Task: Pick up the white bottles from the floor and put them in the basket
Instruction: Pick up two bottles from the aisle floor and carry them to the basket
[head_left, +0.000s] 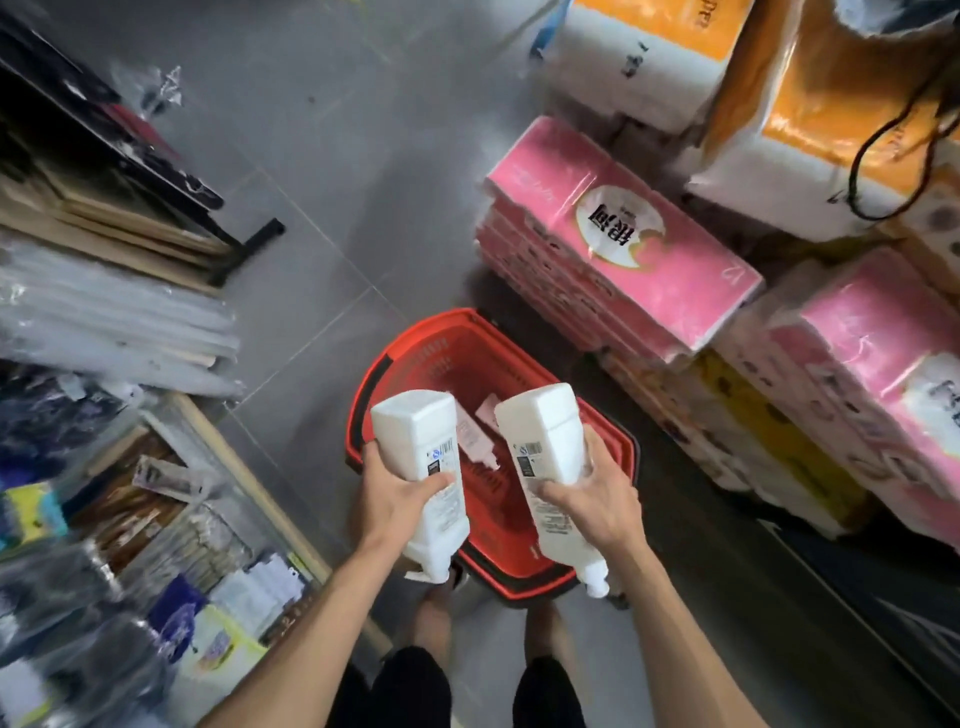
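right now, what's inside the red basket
In the red basket one pale pink item lies on the bottom, seen between the left bottle and right bottle. Those bottles, the left hand and right hand cover much of its floor, so more may be hidden.

Two at once: left white rectangular plastic bottle and right white rectangular plastic bottle, both w/ barcode labels up, flat bases pointing away, caps toward the person. Each is gripped mid-body by the left hand and right hand respectively, over the red plastic shopping basket. A third pale bottle lies inside.
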